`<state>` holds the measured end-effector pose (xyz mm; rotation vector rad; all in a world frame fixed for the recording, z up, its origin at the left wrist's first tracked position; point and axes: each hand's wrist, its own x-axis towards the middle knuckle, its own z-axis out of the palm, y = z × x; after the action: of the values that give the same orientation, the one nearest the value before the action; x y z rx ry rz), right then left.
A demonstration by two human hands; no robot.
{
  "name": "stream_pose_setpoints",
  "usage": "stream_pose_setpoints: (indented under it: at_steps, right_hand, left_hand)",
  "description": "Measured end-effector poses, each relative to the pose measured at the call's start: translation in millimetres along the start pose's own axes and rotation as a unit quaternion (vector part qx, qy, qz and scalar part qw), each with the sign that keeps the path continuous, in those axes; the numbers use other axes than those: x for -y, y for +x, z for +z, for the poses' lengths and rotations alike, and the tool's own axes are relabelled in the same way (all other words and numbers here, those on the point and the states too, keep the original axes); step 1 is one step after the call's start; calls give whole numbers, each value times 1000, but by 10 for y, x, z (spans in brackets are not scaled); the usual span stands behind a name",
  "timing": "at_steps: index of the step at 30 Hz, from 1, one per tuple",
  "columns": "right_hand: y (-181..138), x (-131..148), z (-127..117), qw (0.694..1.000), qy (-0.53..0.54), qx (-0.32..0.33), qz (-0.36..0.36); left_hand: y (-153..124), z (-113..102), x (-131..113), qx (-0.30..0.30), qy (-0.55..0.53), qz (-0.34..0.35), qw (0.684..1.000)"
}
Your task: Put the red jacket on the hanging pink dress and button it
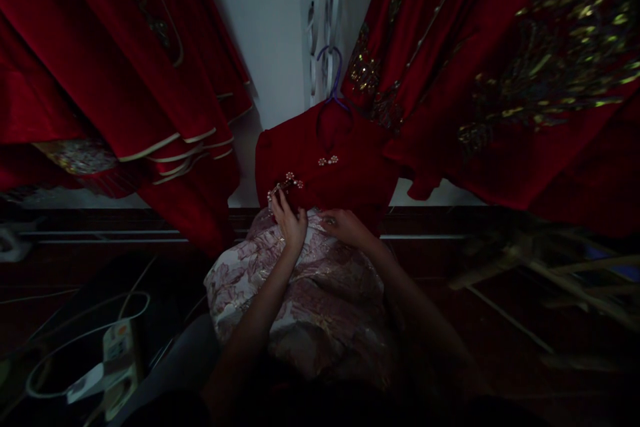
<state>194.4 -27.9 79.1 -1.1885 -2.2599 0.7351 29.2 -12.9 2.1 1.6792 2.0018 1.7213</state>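
A dark red garment (345, 167) hangs on a purple hanger (334, 73) in front of me, with a pearl-like fastening (328, 161) on its chest. My left hand (289, 220) pinches a second beaded fastening (286, 184) at the garment's lower left flap. My right hand (345, 225) grips the garment's lower edge, fingers curled. Below both hands spreads a pale pink and white patterned fabric (305, 300), seemingly the skirt of the same piece.
Red embroidered robes hang at the left (115, 67) and right (525, 73), with gold beading. A white wall (275, 27) stands behind. On the dark floor at the lower left lie a white power strip (117, 347) and cables. Pale rods, maybe a rack (545, 267), are at the right.
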Motion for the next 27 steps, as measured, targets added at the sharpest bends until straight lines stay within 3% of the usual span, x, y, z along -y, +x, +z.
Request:
stream_pose_setpoints:
  at_steps: [7,13,18,23,27]
  right_hand:
    - [11,1,-73,993,-25,-119,-1]
    - [-15,84,-75,996,84,-27,-33]
    - [-33,175,-142,994,52,-86,-37]
    - [4,-49,-102,997,23,-79,-4]
    - [41,-258,33,999,-27,-35,9]
  left_hand:
    - [-33,-29,-61,-43,-7,-18,999]
    - [-19,-27,-22,-66,-42,-14,997]
    - [56,32,140,-35,-33,-20,999]
    - [88,57,238,-49,2,-70,996]
    - [90,56,282,-12,4,-83,996]
